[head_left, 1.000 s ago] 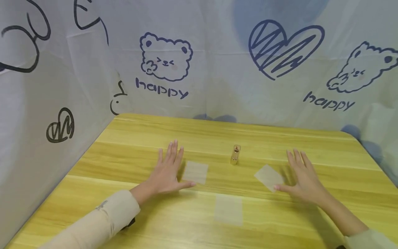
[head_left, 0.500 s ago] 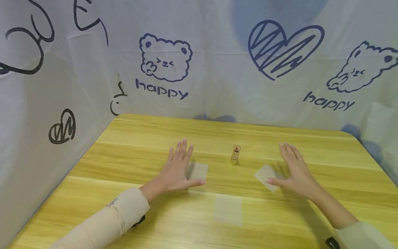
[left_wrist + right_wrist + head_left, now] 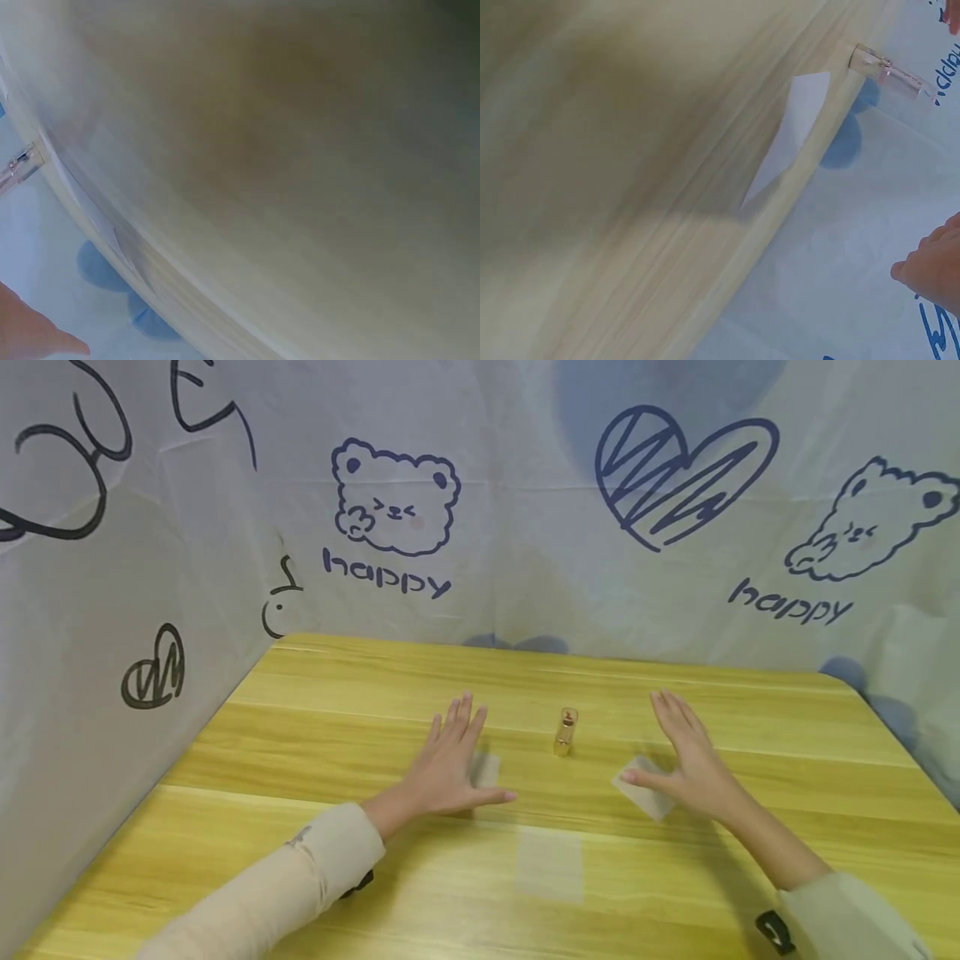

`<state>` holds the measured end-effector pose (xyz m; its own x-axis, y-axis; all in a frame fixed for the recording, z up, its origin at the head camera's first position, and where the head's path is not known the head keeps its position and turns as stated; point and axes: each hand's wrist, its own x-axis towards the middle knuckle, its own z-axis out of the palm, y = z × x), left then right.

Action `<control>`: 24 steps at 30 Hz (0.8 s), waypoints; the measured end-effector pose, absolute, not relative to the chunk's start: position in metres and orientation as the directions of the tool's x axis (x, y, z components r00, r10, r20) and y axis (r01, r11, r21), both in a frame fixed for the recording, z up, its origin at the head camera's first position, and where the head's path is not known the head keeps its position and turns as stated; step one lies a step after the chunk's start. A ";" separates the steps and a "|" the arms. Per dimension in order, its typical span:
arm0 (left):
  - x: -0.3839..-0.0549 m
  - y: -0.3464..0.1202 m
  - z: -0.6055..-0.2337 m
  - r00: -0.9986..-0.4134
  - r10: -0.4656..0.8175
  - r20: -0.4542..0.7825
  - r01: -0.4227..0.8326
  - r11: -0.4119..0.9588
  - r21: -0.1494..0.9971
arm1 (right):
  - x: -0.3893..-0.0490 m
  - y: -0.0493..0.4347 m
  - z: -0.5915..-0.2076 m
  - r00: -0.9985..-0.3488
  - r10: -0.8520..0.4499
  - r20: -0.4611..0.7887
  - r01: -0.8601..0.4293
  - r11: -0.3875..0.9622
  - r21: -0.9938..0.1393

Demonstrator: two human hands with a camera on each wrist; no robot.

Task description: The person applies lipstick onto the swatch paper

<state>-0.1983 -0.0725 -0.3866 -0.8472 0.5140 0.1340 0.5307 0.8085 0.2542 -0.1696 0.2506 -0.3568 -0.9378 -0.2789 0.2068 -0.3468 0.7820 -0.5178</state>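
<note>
The left hand (image 3: pixel 450 772), near the centre of the head view, has its fingers straight and a little spread, pointing up the frame, with the thumb stretched out to the right. The right hand (image 3: pixel 693 768), right of centre, has straight fingers lying close together, pointing up and slightly left, and its thumb reaches left, well away from them.

Between the two hands, just right of the frame's centre, a small gold and clear tube (image 3: pixel 566 732) stands upright on the table (image 3: pixel 262 760), apart from both. The wrist views show it too, at the left edge of the left one and the upper right of the right one.

Beside the left hand lies the left paper (image 3: pixel 487 772), a pale square partly hidden by that hand. The right paper (image 3: pixel 651 800), turned like a diamond, lies under the right thumb as the head camera sees it; I cannot tell from that view whether they touch. The near paper (image 3: pixel 551 867) lies at the lower centre.

Pale sleeves (image 3: pixel 300 868) cover the forearms, with black straps (image 3: pixel 774 932) showing beneath. Across the top of the frame hangs a white cloth (image 3: pixel 525 568) with a striped heart (image 3: pixel 678 485) at upper right and two bears (image 3: pixel 397 497) captioned "happy".
</note>
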 end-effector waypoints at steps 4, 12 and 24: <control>-0.201 -0.065 -0.388 -0.858 0.496 0.131 0.511 0.800 0.316 | -0.175 0.247 -0.355 -0.934 -0.276 0.225 -0.356 0.752 -0.556; -0.209 -0.049 -0.390 -0.873 0.476 0.111 0.481 0.797 0.366 | -0.183 0.233 -0.350 -0.921 -0.280 0.271 -0.388 0.716 -0.580; -0.220 -0.028 -0.394 -0.876 0.476 0.074 0.452 0.759 0.468 | -0.193 0.215 -0.346 -0.929 -0.259 0.263 -0.368 0.705 -0.606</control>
